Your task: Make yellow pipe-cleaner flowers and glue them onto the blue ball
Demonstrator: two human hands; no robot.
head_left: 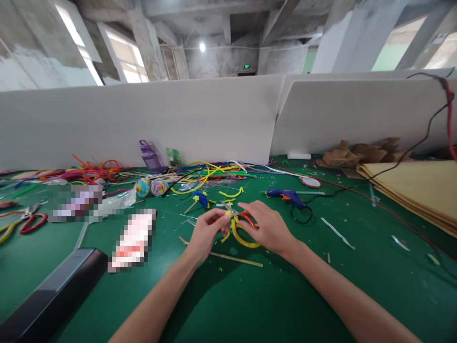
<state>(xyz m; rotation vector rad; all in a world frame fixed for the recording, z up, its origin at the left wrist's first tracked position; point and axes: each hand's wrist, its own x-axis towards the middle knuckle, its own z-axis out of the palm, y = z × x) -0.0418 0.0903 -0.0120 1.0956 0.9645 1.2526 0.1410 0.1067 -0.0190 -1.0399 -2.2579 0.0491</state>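
Note:
My right hand (pixel 266 221) holds a pair of scissors (pixel 234 229) with one red and one yellow handle. The handles are spread, and the blades point up and left toward my other hand. Between the fingertips of my left hand (pixel 209 231) is a small yellow piece (pixel 228 213), right beside the blades; it looks fuzzy, like pipe cleaner. Whether the blades touch it I cannot tell. Just beyond lie a blue craft piece with yellow bits on a stick (pixel 203 199) and a curved yellow strip (pixel 233 193). A thin wooden stick (pixel 237 260) lies under my hands.
A blue glue gun (pixel 285 194) lies to the right, its cord running back. Pipe cleaners (pixel 200 176), a purple bottle (pixel 150 157) and more scissors (pixel 33 221) are at the back and left. A black box-like object (pixel 53 295) stands front left; brown paper sheets (pixel 417 190) lie right.

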